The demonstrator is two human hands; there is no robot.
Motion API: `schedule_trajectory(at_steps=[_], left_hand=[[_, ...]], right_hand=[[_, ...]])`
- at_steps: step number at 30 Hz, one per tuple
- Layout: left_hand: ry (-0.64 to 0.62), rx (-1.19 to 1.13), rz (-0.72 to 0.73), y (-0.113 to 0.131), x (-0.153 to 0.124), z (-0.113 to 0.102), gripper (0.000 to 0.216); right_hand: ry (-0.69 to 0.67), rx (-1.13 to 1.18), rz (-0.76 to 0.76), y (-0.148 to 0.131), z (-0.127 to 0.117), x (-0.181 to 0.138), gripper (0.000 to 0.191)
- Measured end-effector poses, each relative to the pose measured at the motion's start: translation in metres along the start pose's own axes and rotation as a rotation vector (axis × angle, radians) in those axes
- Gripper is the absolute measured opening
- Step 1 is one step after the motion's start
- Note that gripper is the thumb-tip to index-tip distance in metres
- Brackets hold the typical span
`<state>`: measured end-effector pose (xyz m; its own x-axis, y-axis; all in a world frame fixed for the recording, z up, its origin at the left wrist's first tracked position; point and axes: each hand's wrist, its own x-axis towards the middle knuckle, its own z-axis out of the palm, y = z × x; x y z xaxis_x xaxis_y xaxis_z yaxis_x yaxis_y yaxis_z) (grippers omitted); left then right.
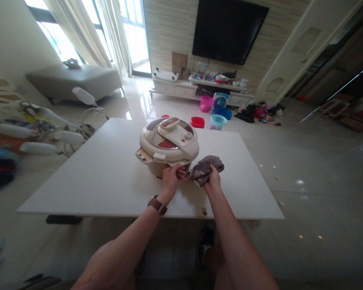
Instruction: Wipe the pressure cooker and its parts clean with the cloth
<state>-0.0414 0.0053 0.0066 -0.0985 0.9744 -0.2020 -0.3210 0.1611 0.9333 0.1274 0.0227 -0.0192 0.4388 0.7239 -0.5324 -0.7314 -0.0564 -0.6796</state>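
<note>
A cream electric pressure cooker (pixel 153 151) stands on the white table (pixel 109 177), with its lid on and a handle and knob on top. At the cooker's front right edge is my left hand (pixel 171 178), thumb near the rim and fingers curled under it, gripping there. A brown watch strap circles that wrist. My right hand (pixel 213 179) is closed on a folded dark brown patterned cloth (pixel 204 169), held just right of the cooker. The cloth's left end comes close to my left fingertips; whether they touch is unclear.
A small dark object (pixel 204 211) lies near the table's front edge. Beyond the table stand a red basin (pixel 197 122), a light-blue basket (pixel 218 122) and a pink basket (pixel 206 104). White-padded equipment (pixel 39 148) is at the left. A low cabinet (pixel 184 92) sits under the television (pixel 230 30).
</note>
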Motion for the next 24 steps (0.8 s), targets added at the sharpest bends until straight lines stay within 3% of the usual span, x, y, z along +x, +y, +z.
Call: schedule_trajectory(at_steps=[4, 11, 13, 14, 16, 18, 20, 24], left_hand=[[-0.039, 0.009, -0.033, 0.009, -0.007, -0.030, 0.038], [-0.278, 0.161, -0.089, 0.038, -0.013, -0.128, 0.038], [-0.273, 0.277, -0.063, 0.045, -0.014, -0.151, 0.042], [-0.207, 0.340, -0.035, 0.047, -0.015, -0.158, 0.043], [-0.012, 0.401, 0.006, 0.048, -0.017, -0.167, 0.048], [0.100, 0.340, 0.011, 0.045, -0.021, -0.166, 0.065], [0.055, 0.210, 0.009, 0.042, -0.026, -0.160, 0.079], [-0.059, 0.074, 0.042, 0.041, -0.030, -0.148, 0.081]], right_hand=[[0.029, -0.014, -0.058, -0.005, 0.003, 0.000, 0.022], [0.085, 0.012, -0.115, -0.011, 0.006, -0.004, 0.020], [0.085, 0.006, -0.119, -0.011, 0.004, -0.004, 0.019], [0.083, -0.002, -0.121, -0.010, 0.003, -0.003, 0.019], [0.075, -0.015, -0.120, -0.010, 0.000, 0.000, 0.020], [0.062, -0.018, -0.114, -0.010, -0.003, 0.003, 0.022], [0.034, -0.022, -0.104, -0.010, -0.006, 0.006, 0.023], [0.020, -0.033, -0.080, -0.008, -0.006, 0.005, 0.024]])
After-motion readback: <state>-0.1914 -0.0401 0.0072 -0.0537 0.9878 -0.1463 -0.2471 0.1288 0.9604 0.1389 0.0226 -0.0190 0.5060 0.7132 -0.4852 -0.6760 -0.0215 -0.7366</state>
